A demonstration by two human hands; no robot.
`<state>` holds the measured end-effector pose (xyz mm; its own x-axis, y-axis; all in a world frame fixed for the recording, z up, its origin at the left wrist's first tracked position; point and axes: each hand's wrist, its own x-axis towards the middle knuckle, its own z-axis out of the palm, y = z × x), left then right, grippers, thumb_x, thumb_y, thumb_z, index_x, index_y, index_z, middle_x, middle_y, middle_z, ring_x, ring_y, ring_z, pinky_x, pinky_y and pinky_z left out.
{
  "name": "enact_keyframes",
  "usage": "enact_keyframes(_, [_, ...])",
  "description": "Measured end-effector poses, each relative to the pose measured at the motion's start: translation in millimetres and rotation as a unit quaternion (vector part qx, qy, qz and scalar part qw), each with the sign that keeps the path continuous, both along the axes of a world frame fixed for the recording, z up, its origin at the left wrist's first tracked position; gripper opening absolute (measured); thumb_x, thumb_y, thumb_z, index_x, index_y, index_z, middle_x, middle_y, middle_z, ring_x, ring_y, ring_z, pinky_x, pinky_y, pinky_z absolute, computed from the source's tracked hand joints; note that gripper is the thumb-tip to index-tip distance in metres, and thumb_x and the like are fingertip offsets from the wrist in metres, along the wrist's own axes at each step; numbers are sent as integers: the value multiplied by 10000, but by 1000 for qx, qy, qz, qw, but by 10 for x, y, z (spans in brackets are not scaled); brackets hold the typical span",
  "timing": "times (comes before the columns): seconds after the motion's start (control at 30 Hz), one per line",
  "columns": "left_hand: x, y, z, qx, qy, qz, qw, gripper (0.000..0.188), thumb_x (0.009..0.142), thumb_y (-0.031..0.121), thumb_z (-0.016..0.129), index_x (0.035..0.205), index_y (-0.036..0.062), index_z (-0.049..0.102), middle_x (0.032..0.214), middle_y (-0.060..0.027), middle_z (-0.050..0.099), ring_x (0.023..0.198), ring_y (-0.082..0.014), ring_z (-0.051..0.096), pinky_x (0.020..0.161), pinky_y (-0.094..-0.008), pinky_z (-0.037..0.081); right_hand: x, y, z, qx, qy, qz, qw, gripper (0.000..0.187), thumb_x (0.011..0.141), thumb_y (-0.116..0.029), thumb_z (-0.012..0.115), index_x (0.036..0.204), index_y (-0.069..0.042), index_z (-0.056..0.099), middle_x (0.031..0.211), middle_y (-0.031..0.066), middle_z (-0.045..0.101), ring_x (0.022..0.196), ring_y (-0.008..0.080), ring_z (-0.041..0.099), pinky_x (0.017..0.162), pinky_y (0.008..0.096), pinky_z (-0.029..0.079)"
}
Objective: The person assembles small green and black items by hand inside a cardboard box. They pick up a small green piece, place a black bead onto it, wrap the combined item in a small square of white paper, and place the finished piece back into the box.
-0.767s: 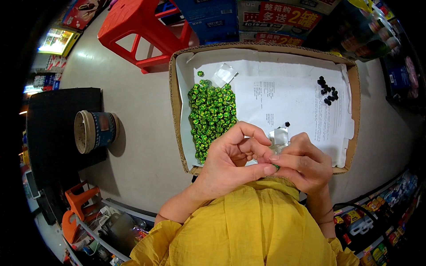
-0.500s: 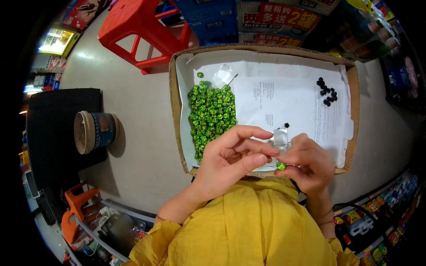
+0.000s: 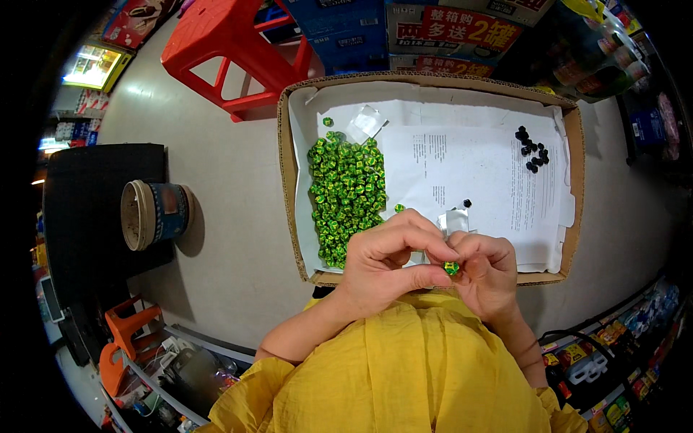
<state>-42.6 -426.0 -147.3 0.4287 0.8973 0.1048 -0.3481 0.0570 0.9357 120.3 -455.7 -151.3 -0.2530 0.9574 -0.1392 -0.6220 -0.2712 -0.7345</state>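
Note:
Close to my body, at the near side of a shallow cardboard box point(image 3: 285, 166), both hands meet around a small green-and-yellow faceted ball point(image 3: 451, 268). My left hand point(image 3: 382, 263) pinches it from the left with thumb and forefinger. The fingers of my right hand point(image 3: 487, 274) close on it from the other side. Just beyond my fingertips lie silvery square sheets point(image 3: 453, 221), partly hidden by the hands, and a single black piece point(image 3: 467, 203). One loose green ball point(image 3: 399, 208) rests beside a dense pile of similar balls point(image 3: 346, 195) at the left.
White printed paper point(image 3: 476, 166) lines the box. Several black pieces point(image 3: 533, 149) lie at its far right, another silvery sheet point(image 3: 366, 124) at the far left. Around it stand a red stool point(image 3: 224, 58), stacked cartons point(image 3: 447, 36), and a bucket point(image 3: 166, 211).
My left fingers, spread beside the ball before, have closed on it. My right hand has shifted slightly left, and the hands are now together. A loose green ball has come into sight.

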Motion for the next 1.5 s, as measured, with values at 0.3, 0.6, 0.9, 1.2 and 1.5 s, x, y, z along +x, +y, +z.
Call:
enact_keyframes(0.3, [5, -27, 39, -61, -10, 4, 998, 236, 713, -75, 673, 939, -23, 629, 916, -71, 569, 821, -131, 534, 740, -238, 437, 99, 6, 77, 75, -189, -12, 979, 20, 792, 19, 590, 782, 35, 581, 748, 51, 553, 641, 84, 459, 562, 216, 351])
enact_keyframes(0.6, [-10, -8, 25, -42, 52, 53, 996, 105, 769, -27, 634, 871, -14, 609, 861, -69, 566, 788, -124, 524, 698, -230, 410, 51, 114, 168, 246, -445, -42, 860, 81, 734, 16, 656, 802, 0, 614, 708, 80, 575, 553, 148, 516, 484, 248, 401])
enact_keyframes(0.9, [-113, 51, 55, -92, 85, 120, 985, 161, 762, -49, 615, 919, -12, 621, 880, -96, 612, 757, -149, 593, 693, -232, 463, 40, 281, 131, 405, -553, -58, 726, 145, 705, -49, 662, 826, -14, 591, 740, 100, 542, 663, 269, 537, 612, 357, 440])
enact_keyframes(1.2, [-316, 508, -85, 371, 532, 272, 711, 179, 705, 22, 665, 873, 12, 605, 798, -113, 565, 745, -278, 537, 645, -354, 445, 377, 191, -102, 308, -716, 123, 614, 316, 737, -270, 670, 954, -55, 591, 781, 90, 567, 752, 249, 558, 686, 343, 426])
enact_keyframes(1.5, [-59, 199, -365, 264, 458, 112, 842, 147, 678, -8, 677, 778, 17, 572, 729, -105, 543, 680, -269, 541, 585, -335, 442, 350, 149, -396, 236, -759, 143, 590, 74, 797, -104, 588, 818, -44, 549, 745, 71, 553, 669, 184, 531, 618, 301, 422])
